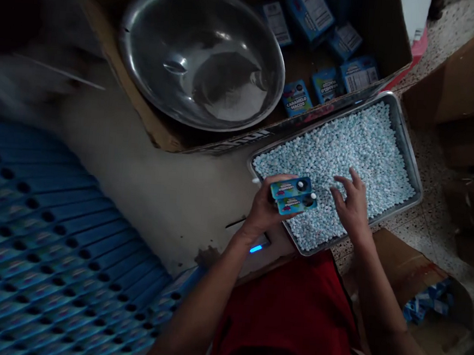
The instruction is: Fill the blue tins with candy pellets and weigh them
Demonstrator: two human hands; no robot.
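From here, I see the left hand (264, 208) with its grip wrapped round two blue boxes (289, 194), by the left edge of the tray (408, 146). The right hand (352, 202), fingers spread, hangs above the tray's candies (366, 146). Best keep the boxes level.

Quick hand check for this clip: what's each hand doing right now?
Left hand: closed around two small blue boxes.
Right hand: open, holding nothing visible, over the candy tray.
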